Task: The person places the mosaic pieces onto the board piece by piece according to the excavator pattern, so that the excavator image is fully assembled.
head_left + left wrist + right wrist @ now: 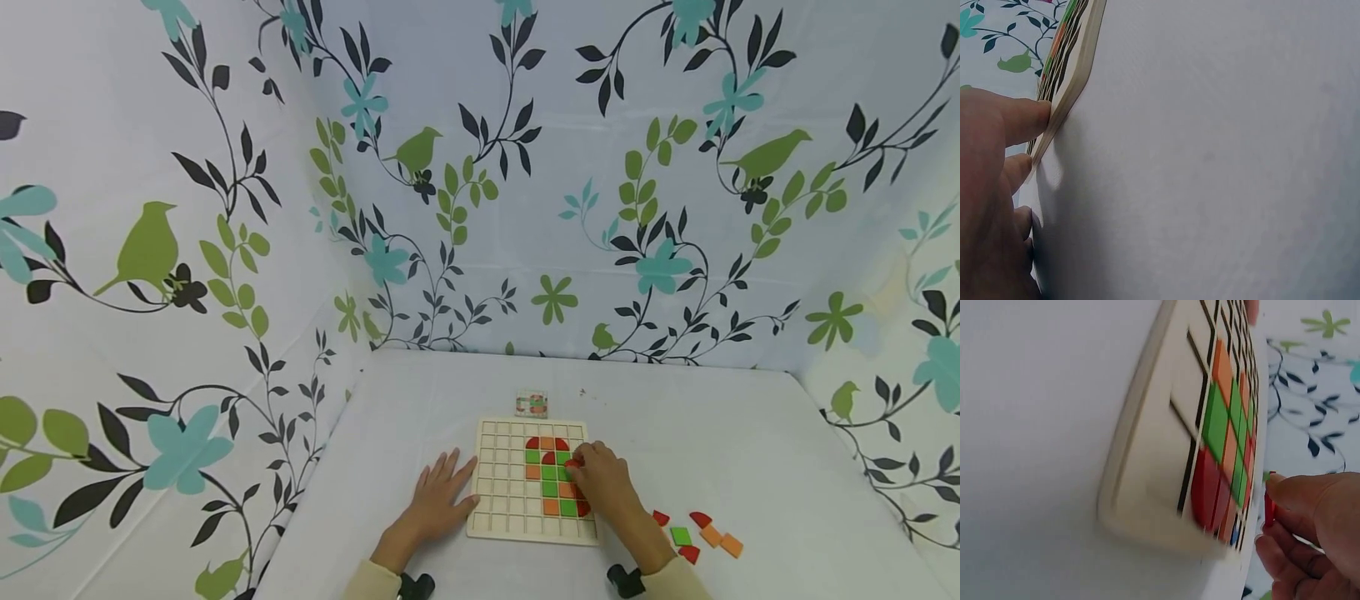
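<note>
A wooden grid board (506, 483) lies on the white table, its right part filled with red, orange and green tiles. My left hand (438, 500) rests beside the board with straight, spread fingers; in the left wrist view the thumb (1029, 120) touches the board's edge. Over the board's right side is my right hand (606, 477), which pinches a small red tile (1269, 506) between thumb and fingers. That hand covers part of the right-hand columns. Red rounded tiles (1207, 487) sit in the grid near the board's corner in the right wrist view.
Right of the board lie several loose tiles: a green square (681, 536), orange squares (732, 546) and red rounded ones (688, 553). A small pattern card (532, 403) lies behind the board. Patterned cloth (480, 208) hangs at the back and sides.
</note>
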Available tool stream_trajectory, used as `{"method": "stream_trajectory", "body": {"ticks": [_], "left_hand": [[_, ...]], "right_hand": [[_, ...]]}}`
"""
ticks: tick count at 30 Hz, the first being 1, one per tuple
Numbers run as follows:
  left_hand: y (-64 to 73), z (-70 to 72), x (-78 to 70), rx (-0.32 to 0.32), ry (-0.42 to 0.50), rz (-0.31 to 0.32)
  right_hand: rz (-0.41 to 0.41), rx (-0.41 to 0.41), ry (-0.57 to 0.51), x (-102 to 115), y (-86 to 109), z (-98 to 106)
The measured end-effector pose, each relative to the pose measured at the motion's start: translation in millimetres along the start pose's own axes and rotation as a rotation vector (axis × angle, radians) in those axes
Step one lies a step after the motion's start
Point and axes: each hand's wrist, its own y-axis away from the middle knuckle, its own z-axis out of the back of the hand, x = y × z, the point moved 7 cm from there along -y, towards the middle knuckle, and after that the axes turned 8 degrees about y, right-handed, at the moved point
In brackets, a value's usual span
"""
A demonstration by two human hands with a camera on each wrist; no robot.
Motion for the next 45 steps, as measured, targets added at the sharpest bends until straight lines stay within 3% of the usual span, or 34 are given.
{"method": "stream_trajectory", "body": {"ticks": [9, 15, 22, 27, 45], "left_hand": [[0.3, -1.9, 1.3, -0.001, -0.010, -0.002], [-0.5, -3.7, 4.3, -0.001, -0.016, 0.002], [-0.8, -2.3, 4.9, -0.004, -0.017, 0.005], [-1.4, -1.7, 4.9, -0.003, -0.008, -0.004], [-2.8, -2.6, 6.6, -0.006, -0.012, -0.009]], "right_hand": [[0.194, 0.066, -0.080, 51, 7.8, -18], [0.292, 0.068, -0.068, 61, 13.4, -26], [0.350, 0.040, -0.015, 63, 14.3, -26], [0.365, 0.003, 0.025, 64, 12.0, -26], [0.341, 0.038, -0.015, 64, 8.1, -24]]}}
